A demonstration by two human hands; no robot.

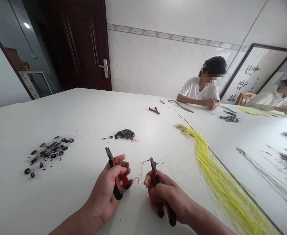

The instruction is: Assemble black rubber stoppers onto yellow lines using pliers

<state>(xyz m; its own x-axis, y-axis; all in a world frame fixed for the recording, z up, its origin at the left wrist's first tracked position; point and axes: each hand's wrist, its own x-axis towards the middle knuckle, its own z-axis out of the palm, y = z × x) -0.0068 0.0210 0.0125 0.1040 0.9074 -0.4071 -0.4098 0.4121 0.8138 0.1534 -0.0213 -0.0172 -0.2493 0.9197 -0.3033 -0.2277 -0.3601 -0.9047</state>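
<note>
My left hand is closed around the red and black handles of a pair of pliers, its jaws pointing up and away. My right hand grips a second pair of red-handled pliers. The jaws of that pair pinch a thin wire with a pale yellow strand hanging from it. Both hands hover just above the white table, a little apart.
A long bundle of yellow strands lies to the right. Piles of small black rings sit at the left and centre. A spare pair of pliers lies farther back. Two people sit at the far right side.
</note>
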